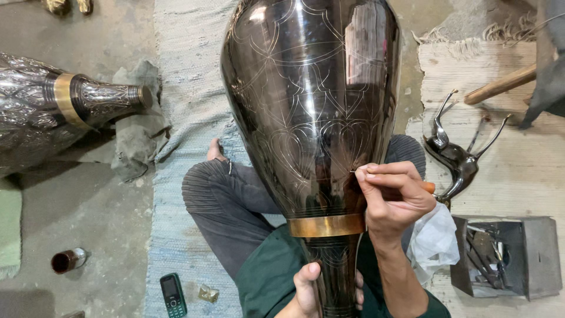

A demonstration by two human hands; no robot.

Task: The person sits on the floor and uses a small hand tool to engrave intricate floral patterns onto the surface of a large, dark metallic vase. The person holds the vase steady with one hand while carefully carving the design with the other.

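Observation:
A large dark metal vase [306, 100] with fine scratched line patterns and a brass band [326, 225] lies across my lap, its wide body pointing away from me. My left hand [309, 291] grips the narrow neck near the bottom edge. My right hand [393, 197] is closed on a thin engraving tool with an orange handle end [429, 187], its tip touching the vase's right side just above the brass band.
A silver engraved vase [53, 106] lies at the left on the floor. A mobile phone [173, 294] and a small cup [66, 260] sit at lower left. At the right are a dark metal figurine [456, 159], a metal box of tools [506, 256], a wooden handle [500, 85] and white cloth [434, 241].

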